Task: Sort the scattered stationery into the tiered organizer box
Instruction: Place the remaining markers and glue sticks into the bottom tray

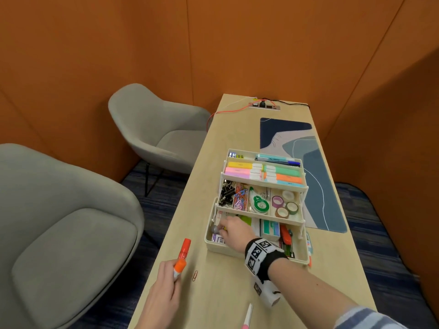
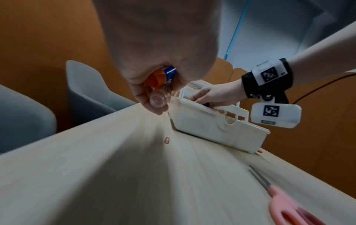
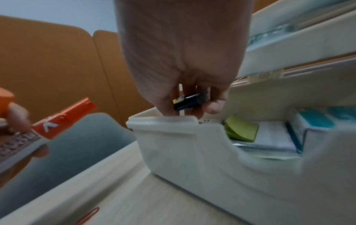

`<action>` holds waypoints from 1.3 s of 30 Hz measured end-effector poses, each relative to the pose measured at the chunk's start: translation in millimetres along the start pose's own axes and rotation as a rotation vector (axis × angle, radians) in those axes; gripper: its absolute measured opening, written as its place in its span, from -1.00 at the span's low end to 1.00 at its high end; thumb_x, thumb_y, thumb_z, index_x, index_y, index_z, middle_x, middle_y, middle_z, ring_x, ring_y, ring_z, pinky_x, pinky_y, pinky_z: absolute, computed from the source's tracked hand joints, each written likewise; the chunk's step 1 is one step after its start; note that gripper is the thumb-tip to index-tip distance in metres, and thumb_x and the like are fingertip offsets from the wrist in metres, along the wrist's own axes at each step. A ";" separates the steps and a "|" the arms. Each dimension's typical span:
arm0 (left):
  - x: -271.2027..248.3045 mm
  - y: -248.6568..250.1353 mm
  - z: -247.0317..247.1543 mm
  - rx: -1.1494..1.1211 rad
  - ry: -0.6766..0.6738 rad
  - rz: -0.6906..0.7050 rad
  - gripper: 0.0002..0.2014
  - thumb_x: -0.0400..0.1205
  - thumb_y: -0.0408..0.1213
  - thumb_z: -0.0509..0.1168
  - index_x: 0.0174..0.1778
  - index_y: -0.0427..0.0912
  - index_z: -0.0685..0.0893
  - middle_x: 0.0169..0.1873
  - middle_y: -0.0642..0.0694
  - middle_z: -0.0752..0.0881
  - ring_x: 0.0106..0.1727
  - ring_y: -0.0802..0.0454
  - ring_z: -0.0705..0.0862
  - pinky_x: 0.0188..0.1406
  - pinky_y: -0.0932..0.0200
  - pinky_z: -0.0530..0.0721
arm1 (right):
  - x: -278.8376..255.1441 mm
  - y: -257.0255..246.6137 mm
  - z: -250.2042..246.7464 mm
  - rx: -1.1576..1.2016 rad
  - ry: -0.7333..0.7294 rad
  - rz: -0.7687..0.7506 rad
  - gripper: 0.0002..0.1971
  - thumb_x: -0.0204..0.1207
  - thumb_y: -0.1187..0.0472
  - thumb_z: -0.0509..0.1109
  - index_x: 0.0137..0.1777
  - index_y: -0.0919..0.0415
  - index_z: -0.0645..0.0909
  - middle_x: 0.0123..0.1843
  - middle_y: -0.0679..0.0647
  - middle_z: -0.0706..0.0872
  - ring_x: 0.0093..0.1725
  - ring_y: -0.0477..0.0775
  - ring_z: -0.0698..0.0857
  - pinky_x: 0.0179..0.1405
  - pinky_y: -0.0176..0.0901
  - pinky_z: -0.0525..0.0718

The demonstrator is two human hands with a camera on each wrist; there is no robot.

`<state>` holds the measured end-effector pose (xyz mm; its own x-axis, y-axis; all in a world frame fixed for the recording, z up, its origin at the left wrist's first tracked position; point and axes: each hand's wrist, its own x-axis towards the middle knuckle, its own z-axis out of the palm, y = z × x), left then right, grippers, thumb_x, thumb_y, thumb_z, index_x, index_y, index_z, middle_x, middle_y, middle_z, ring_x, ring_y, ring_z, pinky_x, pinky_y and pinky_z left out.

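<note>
The cream tiered organizer box (image 1: 301, 255) stands open on the table, three tiers stepped back. Highlighters fill the top tiers; clips and tape rolls fill the middle one. My right hand (image 1: 225, 227) reaches into the left end of the bottom tier and pinches a small black-and-yellow thing (image 3: 190, 100) just above the box wall (image 3: 212, 152). Left of the box, my left hand (image 1: 174, 269) grips an orange-capped glue tube (image 1: 184, 249) pointing away from me, with a second orange cap (image 2: 157, 80) in the same fist. On the table lie a red paper clip (image 1: 195, 275) and pink scissors (image 1: 247, 317).
Green sticky notes (image 3: 240, 129) and a teal box (image 1: 270, 230) lie in the bottom tier. A blue desk mat (image 1: 318, 162) lies behind the box, a power strip (image 1: 263, 106) with cables at the far end. Two grey chairs (image 1: 152, 129) stand left of the table.
</note>
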<state>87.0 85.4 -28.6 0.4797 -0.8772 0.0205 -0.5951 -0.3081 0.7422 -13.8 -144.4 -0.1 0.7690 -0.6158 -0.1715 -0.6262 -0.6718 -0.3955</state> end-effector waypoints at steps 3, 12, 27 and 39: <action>14.5 15.8 3.7 -0.057 -0.052 0.050 -0.55 0.66 -0.38 0.15 0.17 0.38 0.27 0.01 0.26 0.50 -0.17 0.20 0.61 -0.20 0.13 0.60 | -18.8 8.6 -13.2 0.177 0.083 0.051 -0.74 0.59 0.15 0.21 0.24 0.08 0.56 0.25 -0.05 0.53 0.19 -0.02 0.58 0.23 -0.05 0.58; 123.6 106.8 40.2 0.194 -0.476 0.292 -0.58 0.65 -0.48 0.14 0.41 -0.06 0.42 0.23 -0.02 0.53 0.05 0.12 0.57 0.11 0.15 0.61 | -126.7 76.4 -29.1 0.533 0.555 0.338 -0.61 0.61 0.44 0.11 0.34 0.04 0.40 0.25 -0.02 0.53 0.27 -0.07 0.51 0.33 -0.03 0.53; 153.0 127.2 102.1 0.665 -0.717 0.426 -0.58 0.58 -0.41 0.30 0.37 -0.21 0.44 0.24 -0.24 0.47 0.14 -0.23 0.62 0.17 -0.08 0.65 | -181.9 71.9 -19.0 0.738 0.543 0.421 -0.69 0.56 0.35 0.35 0.20 -0.03 0.53 0.12 -0.21 0.66 0.17 -0.20 0.64 0.03 -0.15 0.74; 164.6 138.4 123.1 0.866 -0.721 0.426 -0.54 0.59 -0.46 0.28 0.40 -0.27 0.34 0.35 -0.31 0.35 0.15 -0.25 0.63 0.08 -0.05 0.65 | -173.1 75.2 -15.4 0.630 0.507 0.432 -0.70 0.51 0.26 0.43 0.17 -0.09 0.57 0.06 -0.12 0.69 0.10 -0.17 0.61 0.10 -0.20 0.62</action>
<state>4.2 -147.0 -5.0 -0.1671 -0.8875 -0.4294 -0.9859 0.1538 0.0658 -195.9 -94.7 13.7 0.2423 -0.9683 -0.0616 -0.5462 -0.0836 -0.8335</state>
